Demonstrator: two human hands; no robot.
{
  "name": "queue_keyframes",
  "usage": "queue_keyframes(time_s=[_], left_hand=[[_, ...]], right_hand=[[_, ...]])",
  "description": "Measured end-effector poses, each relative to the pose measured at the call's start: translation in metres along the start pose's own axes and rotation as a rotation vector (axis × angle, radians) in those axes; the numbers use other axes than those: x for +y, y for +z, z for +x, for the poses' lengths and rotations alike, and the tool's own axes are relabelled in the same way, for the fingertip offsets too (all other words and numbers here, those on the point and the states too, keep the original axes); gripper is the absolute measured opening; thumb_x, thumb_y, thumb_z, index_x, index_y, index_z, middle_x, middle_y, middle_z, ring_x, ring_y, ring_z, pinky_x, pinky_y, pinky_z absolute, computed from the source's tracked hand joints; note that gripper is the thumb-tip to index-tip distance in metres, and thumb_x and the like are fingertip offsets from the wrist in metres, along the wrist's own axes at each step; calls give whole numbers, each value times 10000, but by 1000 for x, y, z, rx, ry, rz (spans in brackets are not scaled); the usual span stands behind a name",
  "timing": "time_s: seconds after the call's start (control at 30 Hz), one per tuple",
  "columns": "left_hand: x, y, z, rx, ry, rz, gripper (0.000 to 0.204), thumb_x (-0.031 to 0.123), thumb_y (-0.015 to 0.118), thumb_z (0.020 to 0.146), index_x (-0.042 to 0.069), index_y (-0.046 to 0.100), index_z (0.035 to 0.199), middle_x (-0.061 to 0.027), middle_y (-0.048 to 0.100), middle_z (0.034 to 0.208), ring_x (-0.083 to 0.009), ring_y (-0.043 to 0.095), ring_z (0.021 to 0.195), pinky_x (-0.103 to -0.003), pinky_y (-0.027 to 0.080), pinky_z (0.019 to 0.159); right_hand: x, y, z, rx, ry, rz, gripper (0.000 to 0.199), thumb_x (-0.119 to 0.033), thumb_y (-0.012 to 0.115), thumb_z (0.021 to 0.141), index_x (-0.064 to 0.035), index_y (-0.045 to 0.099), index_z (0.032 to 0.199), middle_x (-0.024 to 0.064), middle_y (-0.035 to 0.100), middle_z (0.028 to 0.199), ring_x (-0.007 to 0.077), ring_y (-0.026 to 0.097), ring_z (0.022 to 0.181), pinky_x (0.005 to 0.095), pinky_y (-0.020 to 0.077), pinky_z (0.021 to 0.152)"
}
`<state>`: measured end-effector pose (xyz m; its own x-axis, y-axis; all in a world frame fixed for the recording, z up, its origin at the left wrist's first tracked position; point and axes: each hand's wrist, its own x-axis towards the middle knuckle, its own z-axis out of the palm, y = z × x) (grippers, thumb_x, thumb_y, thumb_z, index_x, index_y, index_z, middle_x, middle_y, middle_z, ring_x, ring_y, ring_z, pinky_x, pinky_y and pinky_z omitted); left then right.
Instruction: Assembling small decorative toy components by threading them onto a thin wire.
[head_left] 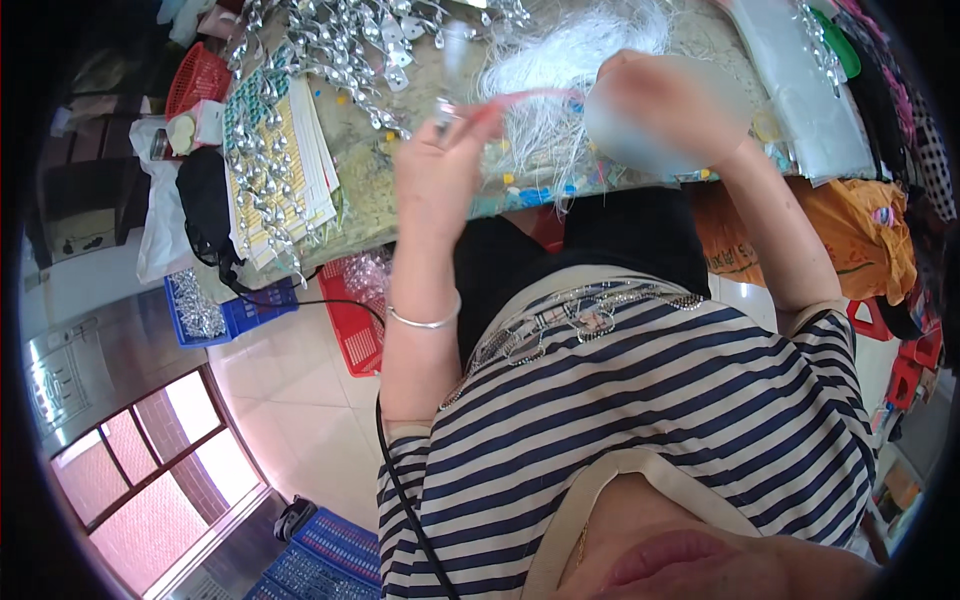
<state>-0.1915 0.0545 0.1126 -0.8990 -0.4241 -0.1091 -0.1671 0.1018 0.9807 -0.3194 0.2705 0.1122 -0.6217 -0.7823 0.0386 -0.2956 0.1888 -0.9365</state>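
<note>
My left hand (438, 175) is closed over the work table, its fingertips pinched on a thin pink strand (532, 97). A shiny silver piece (444, 108), smeared by motion, shows at the same fingertips. The strand stretches to the right as far as my right hand (665, 110). A pale blurred patch covers most of that hand, so its fingers and grip cannot be made out. Between and behind the hands lies a loose heap of fine white threads (560, 60). Many small silver spoon-shaped pieces (345, 50) are spread beyond my left hand.
Silver pieces lie on yellow cards (285, 160) at the table's left. Clear plastic sheets (800, 90) lie at the right. An orange bag (840, 235) hangs beside the table. Below on the left are a blue basket (230, 310) and a red basket (350, 330); a black cable (330, 300) runs past.
</note>
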Motion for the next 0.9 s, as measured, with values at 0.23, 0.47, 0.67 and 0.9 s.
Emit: queue_keyframes(time_s=[0.23, 0.47, 0.67, 0.9], left_hand=[[-9, -60, 31, 102, 213, 721, 309, 131, 653, 800, 16, 626, 1085, -126, 635, 905, -218, 608, 792, -326, 478, 659], [11, -23, 13, 229, 653, 559, 653, 55, 674, 736, 73, 440, 1345, -206, 476, 1260, -334, 480, 1148, -370, 408, 942], [-6, -36, 3, 224, 615, 952, 414, 142, 640, 824, -10, 543, 1196, -193, 580, 1019, -307, 576, 807, -397, 467, 753], [19, -27, -4, 196, 272, 1021, 632, -43, 519, 773, 34, 347, 1376, -247, 467, 1140, -397, 517, 1025, -404, 437, 878]], right_hand=[[-6, -23, 12, 68, 75, 17, 321, -211, 523, 933, -100, 459, 1228, 30, 547, 858, 97, 499, 758, 272, 452, 733], [-66, 13, 6, 138, -77, 72, 239, -88, 486, 915, 19, 466, 1128, 13, 511, 773, 85, 480, 684, 219, 415, 635], [-58, 46, 4, -56, -16, 170, 277, -79, 441, 938, 14, 400, 1196, -21, 446, 728, 54, 411, 663, 205, 360, 613], [-40, 58, 7, -56, -44, 201, 291, -182, 452, 959, -50, 458, 1218, -25, 467, 800, 55, 432, 734, 217, 383, 693]])
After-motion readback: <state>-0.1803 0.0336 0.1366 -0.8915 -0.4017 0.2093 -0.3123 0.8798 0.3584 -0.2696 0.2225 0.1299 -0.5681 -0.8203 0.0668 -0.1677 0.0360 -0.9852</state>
